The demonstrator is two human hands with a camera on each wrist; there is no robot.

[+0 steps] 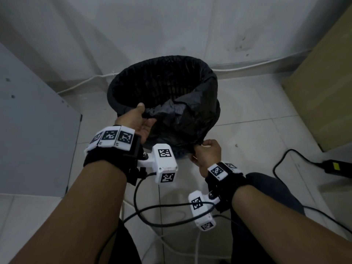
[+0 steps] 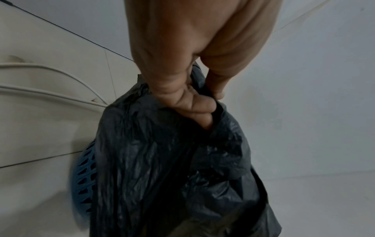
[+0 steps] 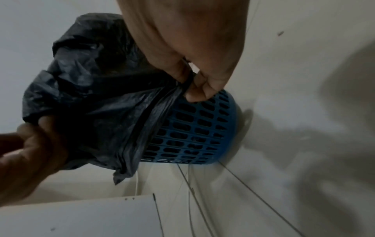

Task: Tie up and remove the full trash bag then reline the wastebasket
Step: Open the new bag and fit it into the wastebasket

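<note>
A: Head view. Wastebasket (image 1: 163,86) stands on the tiled floor (image 1: 247,111) near the wall. Black trash bag (image 1: 182,119) is turned over the far rim; the near side is bunched and loose.

B: Hands?

A: Left hand (image 1: 139,122) grips the bag edge at the near-left rim, thumb on top. Right hand (image 1: 206,152) is closed on a gathered bit of film, low on the near-right side. Judged purpose: spreading the mouth and drawing it down over the rim.

B: Left wrist view?

A: Fingers (image 2: 194,105) curled round a fold of the bag (image 2: 162,160); blue lattice of the basket (image 2: 85,173) shows beneath. The film hangs limp, so it probably carries nothing.

B: Right wrist view?

A: Thumb and fingers (image 3: 205,89) pinch a twisted strand of bag (image 3: 105,99) against the blue basket wall (image 3: 192,131). The left hand (image 3: 36,147) holds the opposite edge. Pinching low likely takes up slack so the liner stays put.

B: Stage?

A: Looks like relining, nearly seated. No tied bag in view.
</note>
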